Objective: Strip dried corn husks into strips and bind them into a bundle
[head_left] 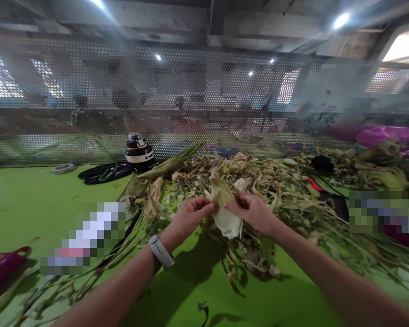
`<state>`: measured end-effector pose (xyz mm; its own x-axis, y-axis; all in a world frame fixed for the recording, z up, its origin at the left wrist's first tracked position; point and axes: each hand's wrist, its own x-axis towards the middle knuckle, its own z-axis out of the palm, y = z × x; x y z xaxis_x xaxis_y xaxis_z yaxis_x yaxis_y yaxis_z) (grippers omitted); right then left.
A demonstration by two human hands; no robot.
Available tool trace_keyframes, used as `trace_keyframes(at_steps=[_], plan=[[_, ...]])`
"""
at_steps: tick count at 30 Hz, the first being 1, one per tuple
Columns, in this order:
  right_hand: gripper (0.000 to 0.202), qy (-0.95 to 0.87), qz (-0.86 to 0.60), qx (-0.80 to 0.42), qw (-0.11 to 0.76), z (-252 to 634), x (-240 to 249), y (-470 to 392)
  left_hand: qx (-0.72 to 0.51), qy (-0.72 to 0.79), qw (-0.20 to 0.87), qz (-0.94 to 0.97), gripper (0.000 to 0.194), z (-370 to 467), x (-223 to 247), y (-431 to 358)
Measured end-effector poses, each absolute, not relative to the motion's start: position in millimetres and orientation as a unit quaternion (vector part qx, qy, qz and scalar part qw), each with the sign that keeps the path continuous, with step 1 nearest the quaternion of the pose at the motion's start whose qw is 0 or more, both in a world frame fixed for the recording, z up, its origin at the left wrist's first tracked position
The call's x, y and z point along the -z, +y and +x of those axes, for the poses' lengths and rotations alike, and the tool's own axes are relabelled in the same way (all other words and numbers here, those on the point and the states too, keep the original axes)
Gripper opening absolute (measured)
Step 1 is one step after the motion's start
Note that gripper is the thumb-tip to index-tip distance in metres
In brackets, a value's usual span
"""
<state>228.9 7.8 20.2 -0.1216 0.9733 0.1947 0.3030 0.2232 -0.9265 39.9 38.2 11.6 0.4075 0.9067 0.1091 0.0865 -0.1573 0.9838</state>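
Between my two hands is a pale, yellowish-green corn husk (227, 221), broad at its lower end and narrowing toward a wrinkled upper tip. My left hand (190, 217) pinches its left edge between thumb and fingers. On the opposite edge, my right hand (255, 210) grips it with the thumb in front and the fingers curled behind. Just beyond both hands spreads a loose heap of dried plant scraps (272, 181), with curled leaves, thin stalks and small pale bits. A smaller clump (255, 259) lies below the husk on the green tabletop (177, 295).
At the back left stand a black-and-white bottle (140, 154) and a flat black item (102, 172). A perforated metal screen (191, 100) closes the far edge. Purple bags (388, 138) sit at the right, and a magenta pouch (3, 268) at the left. Long stalks trail on both sides.
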Motion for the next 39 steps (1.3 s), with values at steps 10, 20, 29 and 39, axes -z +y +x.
trace_keyframes(at_steps=[10,20,29,39], plan=[[0.025,-0.612,-0.496,-0.426,0.445,224.5,-19.4,6.5,-0.359,0.336,0.533,0.689,0.027,38.8,-12.9,37.6],[0.048,-0.411,-0.571,-0.473,0.531,253.3,-36.8,19.9,-0.224,0.387,0.504,0.739,0.052,10.6,-30.4,55.4],[0.028,-0.751,-0.505,-0.287,0.315,215.0,-19.7,-8.2,-0.08,0.285,0.529,0.796,0.048,5.5,-23.3,56.7],[0.022,-0.69,-0.49,-0.274,0.456,217.1,-20.7,-8.1,-0.243,0.255,0.597,0.721,0.04,23.1,-18.7,45.5]])
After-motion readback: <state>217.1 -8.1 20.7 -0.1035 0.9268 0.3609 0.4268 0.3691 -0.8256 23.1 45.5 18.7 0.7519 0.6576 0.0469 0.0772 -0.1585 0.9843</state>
